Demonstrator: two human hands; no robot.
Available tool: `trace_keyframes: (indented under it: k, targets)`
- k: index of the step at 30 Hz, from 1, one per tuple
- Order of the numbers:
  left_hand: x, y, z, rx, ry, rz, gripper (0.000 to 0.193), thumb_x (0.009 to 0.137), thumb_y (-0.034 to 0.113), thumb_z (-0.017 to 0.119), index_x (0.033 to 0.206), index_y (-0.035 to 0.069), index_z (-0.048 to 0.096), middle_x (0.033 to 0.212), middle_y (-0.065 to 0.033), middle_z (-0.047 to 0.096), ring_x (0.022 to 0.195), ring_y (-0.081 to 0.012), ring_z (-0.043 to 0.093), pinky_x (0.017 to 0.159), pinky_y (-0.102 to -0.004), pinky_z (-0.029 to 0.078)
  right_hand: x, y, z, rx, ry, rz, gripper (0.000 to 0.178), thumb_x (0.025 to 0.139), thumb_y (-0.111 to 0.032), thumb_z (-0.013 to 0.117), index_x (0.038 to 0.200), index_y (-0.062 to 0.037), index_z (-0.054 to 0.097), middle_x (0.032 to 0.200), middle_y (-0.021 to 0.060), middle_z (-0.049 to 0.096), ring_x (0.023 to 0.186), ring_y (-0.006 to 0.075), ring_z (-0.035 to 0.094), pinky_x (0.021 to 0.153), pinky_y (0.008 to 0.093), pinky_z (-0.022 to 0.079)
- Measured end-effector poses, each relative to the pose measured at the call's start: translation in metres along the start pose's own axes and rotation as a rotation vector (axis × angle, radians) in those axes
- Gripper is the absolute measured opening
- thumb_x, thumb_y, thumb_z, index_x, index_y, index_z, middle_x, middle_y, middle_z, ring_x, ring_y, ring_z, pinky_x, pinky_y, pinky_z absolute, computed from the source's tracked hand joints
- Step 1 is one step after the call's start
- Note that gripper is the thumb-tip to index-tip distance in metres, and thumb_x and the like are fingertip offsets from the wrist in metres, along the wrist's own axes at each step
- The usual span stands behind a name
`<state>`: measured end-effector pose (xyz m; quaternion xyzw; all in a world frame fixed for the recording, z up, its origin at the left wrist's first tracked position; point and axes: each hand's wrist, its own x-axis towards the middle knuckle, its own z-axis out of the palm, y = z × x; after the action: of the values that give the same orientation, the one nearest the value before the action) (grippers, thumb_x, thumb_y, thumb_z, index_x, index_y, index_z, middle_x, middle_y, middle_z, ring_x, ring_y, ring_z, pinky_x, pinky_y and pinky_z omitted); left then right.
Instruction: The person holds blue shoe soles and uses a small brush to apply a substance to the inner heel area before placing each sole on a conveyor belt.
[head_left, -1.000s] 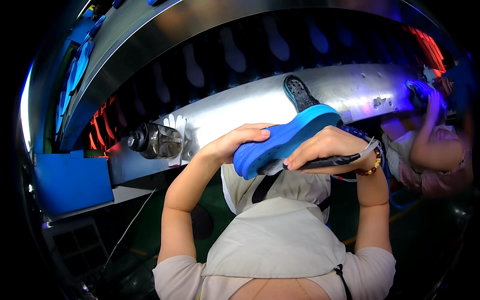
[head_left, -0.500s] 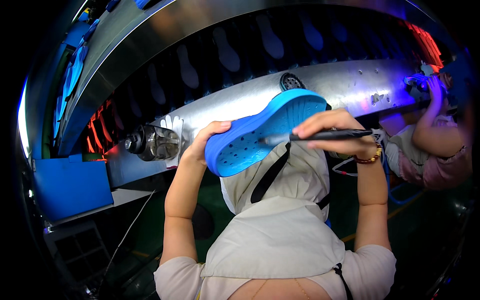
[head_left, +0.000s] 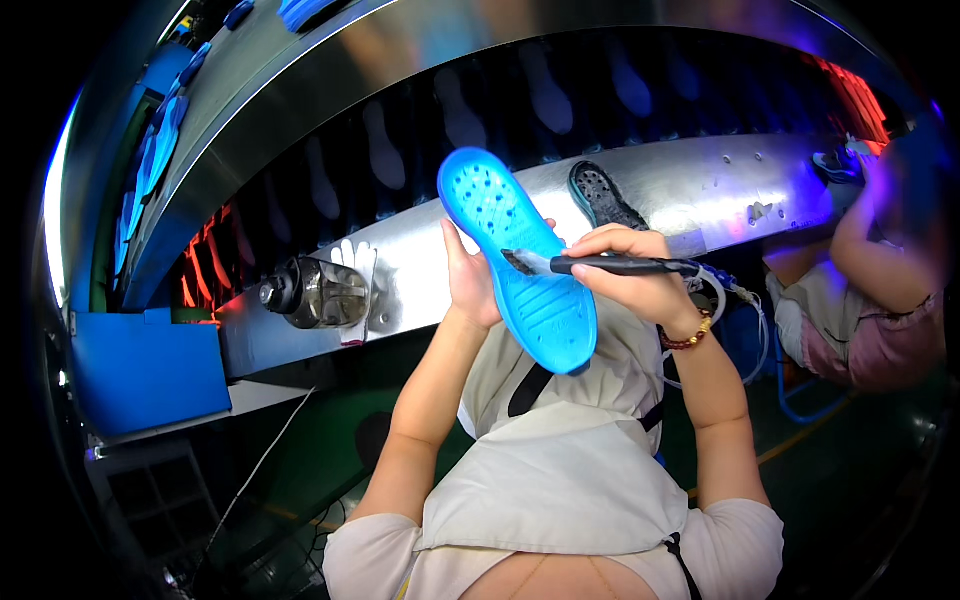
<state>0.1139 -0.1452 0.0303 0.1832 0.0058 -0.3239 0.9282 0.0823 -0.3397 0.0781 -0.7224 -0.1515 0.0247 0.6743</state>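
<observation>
A bright blue shoe sole (head_left: pixel 535 300) is held tilted over my lap, its inner face with holes and ridges turned up. My left hand (head_left: pixel 473 275) grips its left edge, the fingers partly hidden underneath. In my right hand (head_left: pixel 640 275) is a brush (head_left: pixel 625 265) with a black handle, pinched between thumb and fingers. Its bristles rest on or just over the middle of the sole; contact cannot be made out exactly. White tubing or cable (head_left: pixel 722 290) shows beyond my right wrist.
On the metal bench (head_left: pixel 425 270) lie a dark sole (head_left: pixel 605 197), a clear bottle with black lid (head_left: pixel 320 290) and a white glove (head_left: pixel 357 262). Behind runs a dark conveyor with soles (head_left: pixel 545 90). A blue box (head_left: pixel 150 375) stands left. At right sits another person (head_left: pixel 880 270).
The blue sole has swung round to a steeper angle, holed end now pointing away from me. My left hand has shifted right, and the brush has moved down and slightly left.
</observation>
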Motion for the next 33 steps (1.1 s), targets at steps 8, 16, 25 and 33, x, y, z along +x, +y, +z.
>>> trace_keyframes:
  k: [8,16,25,33]
  targets:
    - [-0.004,0.010,-0.001,0.201,0.226,0.137,0.084,0.079,0.071,0.017,0.120,0.002,0.041,0.109,-0.0170,0.052,0.101,-0.0288,0.052,0.088,-0.0427,0.043,-0.022,-0.022,0.024,-0.310,-0.248,-0.354,0.016,0.062,-0.003,0.067,0.078,-0.0025,0.062,0.077,0.0096,0.063,0.073,0.0235,0.061,0.069,0.0314,0.047]
    - [-0.006,-0.004,0.030,0.183,0.054,0.135,0.084,0.079,0.070,0.014,0.125,0.004,0.037,0.114,-0.0196,0.050,0.103,-0.0309,0.051,0.089,-0.0448,0.041,-0.002,-0.025,0.009,-0.077,0.026,-0.187,0.016,0.067,-0.004,0.065,0.082,0.0003,0.064,0.080,0.0127,0.064,0.077,0.0203,0.061,0.069,0.0290,0.048]
    - [-0.011,0.016,0.047,0.289,0.152,0.341,0.085,0.079,0.071,0.013,0.121,0.002,0.039,0.111,-0.0173,0.052,0.100,-0.0289,0.052,0.088,-0.0410,0.043,-0.014,-0.022,-0.004,-0.084,-0.035,-0.222,0.018,0.066,0.002,0.064,0.084,0.0006,0.064,0.086,0.0135,0.063,0.082,0.0227,0.061,0.075,0.0308,0.048]
    - [-0.011,0.035,0.055,0.276,0.098,0.406,0.086,0.076,0.074,0.021,0.125,0.004,0.036,0.115,-0.0198,0.049,0.102,-0.0330,0.050,0.089,-0.0444,0.042,-0.026,-0.015,-0.012,0.472,-0.219,-0.047,0.019,0.067,0.002,0.066,0.085,0.0018,0.064,0.087,0.0159,0.063,0.085,0.0233,0.060,0.079,0.0306,0.047]
